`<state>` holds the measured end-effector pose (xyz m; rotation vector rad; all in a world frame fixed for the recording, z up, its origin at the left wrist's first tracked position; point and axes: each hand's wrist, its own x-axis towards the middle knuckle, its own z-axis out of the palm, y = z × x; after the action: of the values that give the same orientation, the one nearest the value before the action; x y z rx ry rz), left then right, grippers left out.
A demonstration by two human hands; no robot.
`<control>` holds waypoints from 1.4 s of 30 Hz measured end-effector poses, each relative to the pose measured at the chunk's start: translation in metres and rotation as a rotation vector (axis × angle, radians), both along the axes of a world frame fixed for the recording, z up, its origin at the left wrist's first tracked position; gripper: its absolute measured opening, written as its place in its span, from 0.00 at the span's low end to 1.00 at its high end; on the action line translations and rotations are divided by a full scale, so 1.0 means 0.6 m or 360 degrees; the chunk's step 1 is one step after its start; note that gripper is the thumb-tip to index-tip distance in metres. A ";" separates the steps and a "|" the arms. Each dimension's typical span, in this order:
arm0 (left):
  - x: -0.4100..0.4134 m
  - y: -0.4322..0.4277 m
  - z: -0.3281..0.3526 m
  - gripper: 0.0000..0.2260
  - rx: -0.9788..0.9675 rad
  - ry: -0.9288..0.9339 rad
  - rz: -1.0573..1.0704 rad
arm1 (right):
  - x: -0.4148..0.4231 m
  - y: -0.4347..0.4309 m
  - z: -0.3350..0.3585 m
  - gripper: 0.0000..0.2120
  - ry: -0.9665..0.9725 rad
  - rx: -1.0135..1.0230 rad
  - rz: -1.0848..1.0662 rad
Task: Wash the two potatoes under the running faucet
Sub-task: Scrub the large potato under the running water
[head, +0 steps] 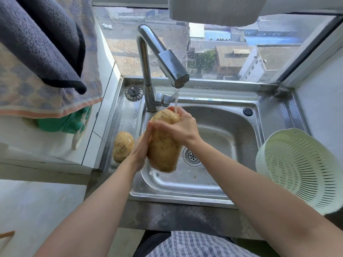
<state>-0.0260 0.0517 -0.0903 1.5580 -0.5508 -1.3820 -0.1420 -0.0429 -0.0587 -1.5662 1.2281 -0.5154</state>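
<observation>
Now the left hand (142,143) and right hand (183,127) grip the big potato (163,147) under the running faucet (163,58) mid-frame, so one's underway, while the second potato (123,146), on the sink (120,112) ledge at left, looks unwashed.

Sink (222,127) dead centre. Faucet (143,58) on rim at 11 o'clock. Large potato (163,149) over basin, held between left hand (143,145) and right hand (183,125). Second potato (123,146) on rim, 9 o'clock. Colander (297,169) at 3 o'clock.
</observation>
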 end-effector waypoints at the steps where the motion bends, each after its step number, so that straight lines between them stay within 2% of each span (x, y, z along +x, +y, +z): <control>1: -0.002 0.003 0.002 0.46 -0.0006 0.0037 0.0013 | 0.005 -0.005 0.000 0.22 -0.0110 0.0128 -0.0158; 2: -0.008 0.006 0.007 0.46 -0.0017 0.0060 0.0036 | 0.010 -0.014 -0.002 0.16 -0.0174 0.0222 -0.0299; 5: -0.036 0.000 0.016 0.45 -0.0008 0.0159 0.0185 | 0.019 -0.036 -0.005 0.16 -0.0091 0.0389 -0.0377; 8: -0.050 -0.009 0.023 0.42 0.0043 0.0321 0.0356 | 0.021 -0.052 0.002 0.17 -0.0034 0.0452 -0.0248; 13: -0.044 -0.026 0.028 0.33 0.0051 0.0464 0.0467 | -0.007 -0.024 -0.001 0.18 -0.0349 0.0622 0.0059; 15: -0.044 -0.029 0.030 0.34 0.0125 0.0472 0.0535 | -0.014 -0.010 -0.014 0.22 -0.0392 0.0740 0.0079; 18: -0.042 -0.033 0.021 0.41 0.0316 0.0389 0.0580 | -0.026 -0.002 -0.024 0.26 -0.0363 0.0935 0.0009; 22: -0.041 -0.038 0.010 0.40 0.0476 0.0199 0.0380 | -0.049 0.009 -0.038 0.35 -0.0303 0.1193 -0.0067; 26: -0.057 -0.018 0.022 0.27 0.0610 0.0125 0.0016 | -0.079 0.023 -0.056 0.35 -0.0294 0.1420 -0.0273; 28: -0.067 0.003 0.020 0.27 0.0651 0.0124 -0.0137 | -0.094 0.033 -0.070 0.38 -0.0251 0.1518 -0.0342; 31: -0.086 0.028 0.010 0.30 0.0639 0.0108 -0.0154 | -0.112 0.053 -0.087 0.40 -0.0093 0.1549 -0.0382; 35: -0.115 0.065 0.000 0.30 0.0633 0.0068 -0.0019 | -0.131 0.082 -0.093 0.38 0.0116 0.1480 -0.0246; 42: -0.120 0.183 -0.007 0.40 0.0545 0.0031 0.0472 | -0.104 0.143 -0.083 0.35 0.0193 0.1387 0.0104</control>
<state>-0.0981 0.1616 -0.0947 1.8107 -0.0625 -1.3054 -0.2042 0.0431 -0.1086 -0.8860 1.2440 0.1688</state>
